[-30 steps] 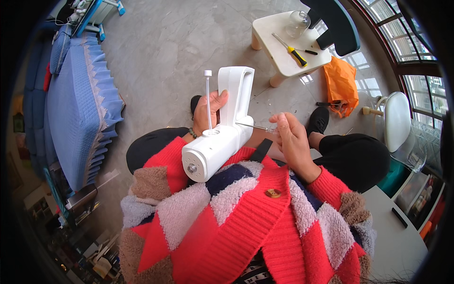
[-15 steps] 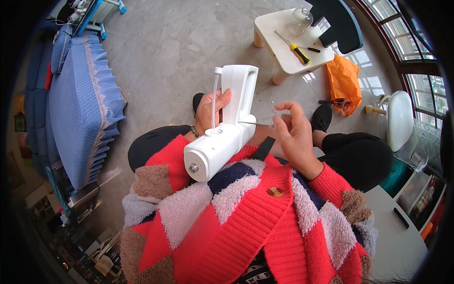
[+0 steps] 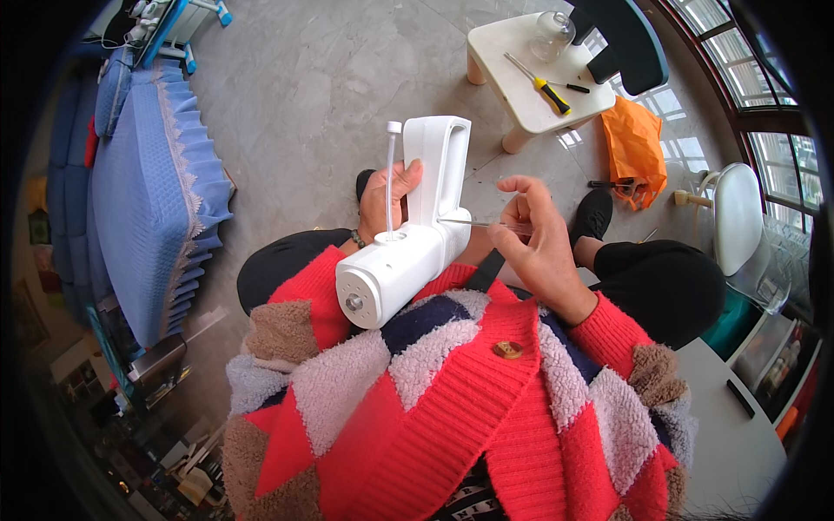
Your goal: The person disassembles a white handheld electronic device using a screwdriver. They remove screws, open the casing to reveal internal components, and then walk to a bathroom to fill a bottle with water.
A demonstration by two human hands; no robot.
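Note:
A white electric sprayer head (image 3: pixel 395 273) rests across my lap, its looped handle pointing away from me. My left hand (image 3: pixel 382 195) is wrapped around the handle from the left, thumb on its near face. From a round opening on the body rises a thin clear tube (image 3: pixel 391 178) with a white cap at its end. In my right hand (image 3: pixel 540 239) is a slim screwdriver (image 3: pixel 473 224), pinched between thumb and fingers at its translucent handle. Its metal shaft reaches left to the side of the sprayer head, where body and handle meet; the tip is hidden there.
Ahead on the right, a small white table (image 3: pixel 495 65) bears a clear bottle (image 3: pixel 552 36), a yellow-and-black screwdriver (image 3: pixel 550 94) and a thinner black one (image 3: pixel 569 87). An orange bag (image 3: pixel 634 152) lies on the floor beside it. A blue-covered bed (image 3: pixel 139 200) stands at left.
The clear tube has tilted slightly left. My right hand's fingers have curled in closer around the screwdriver handle. The sprayer head has shifted only slightly.

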